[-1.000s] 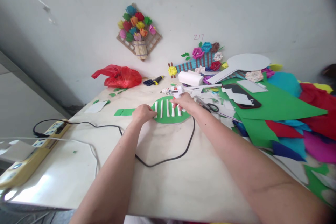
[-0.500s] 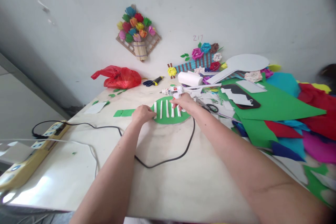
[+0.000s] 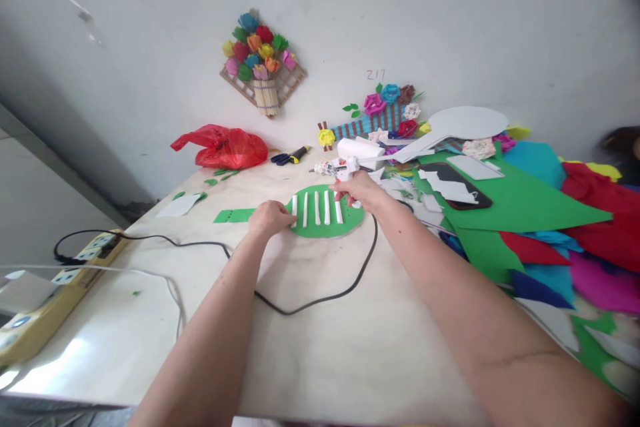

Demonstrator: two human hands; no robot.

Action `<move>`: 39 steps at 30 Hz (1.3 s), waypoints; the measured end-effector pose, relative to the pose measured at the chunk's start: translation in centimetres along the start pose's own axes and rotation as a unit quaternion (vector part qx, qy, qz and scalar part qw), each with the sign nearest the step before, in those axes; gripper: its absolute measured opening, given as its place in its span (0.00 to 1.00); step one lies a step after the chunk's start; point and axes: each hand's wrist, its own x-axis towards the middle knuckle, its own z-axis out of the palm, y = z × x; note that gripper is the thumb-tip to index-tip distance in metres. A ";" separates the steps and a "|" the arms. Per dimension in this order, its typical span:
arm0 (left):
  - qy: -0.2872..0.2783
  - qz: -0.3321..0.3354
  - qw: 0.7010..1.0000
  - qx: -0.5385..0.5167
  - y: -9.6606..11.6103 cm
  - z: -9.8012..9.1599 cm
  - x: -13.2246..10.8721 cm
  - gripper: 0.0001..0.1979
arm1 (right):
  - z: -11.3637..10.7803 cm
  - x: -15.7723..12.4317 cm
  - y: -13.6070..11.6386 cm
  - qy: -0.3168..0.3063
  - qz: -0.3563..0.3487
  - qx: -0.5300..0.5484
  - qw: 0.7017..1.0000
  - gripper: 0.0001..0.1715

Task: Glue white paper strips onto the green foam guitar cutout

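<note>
A green paddle-shaped sheet [image 3: 325, 229] lies flat on the table, its narrow handle pointing left. Several rolled white strips [image 3: 317, 208] sit across its round part in a row. My left hand [image 3: 271, 219] rests where handle and round part meet, fingers curled, fingertips pinching at the leftmost white strip. My right hand [image 3: 361, 191] is wrapped around a white patterned hot glue gun [image 3: 352, 165] above the far right edge of the sheet, nozzle pointing left. A black cord [image 3: 367, 263] loops from beneath that hand across the table.
A yellow power strip [image 3: 75, 283] runs along the left edge. Behind are a red plastic bag [image 3: 233, 149] and pliers [image 3: 293, 155]. To the right lie white scraps, a phone [image 3: 470, 195] and piled coloured sheets [image 3: 530, 190]. Paper-flower crafts [image 3: 260, 57] are by the wall.
My right hand and the glue gun have shifted slightly up and right, uncovering more of the right-hand white strips. My left hand stays in place on the sheet.
</note>
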 end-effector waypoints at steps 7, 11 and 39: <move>0.011 0.012 1.000 0.010 0.1 0.0 -0.3 0.13 | -1.0 0.2 -0.5 0.013 0.009 -0.014 1.000 0.10; 0.012 0.018 0.999 0.024 0.4 -0.2 -0.6 0.15 | -0.9 -0.2 -1.0 0.017 0.008 -0.008 1.000 0.11; 0.021 0.029 0.999 0.041 0.7 -0.4 -0.6 0.11 | -0.1 0.1 0.0 -0.008 -0.013 -0.001 1.000 0.10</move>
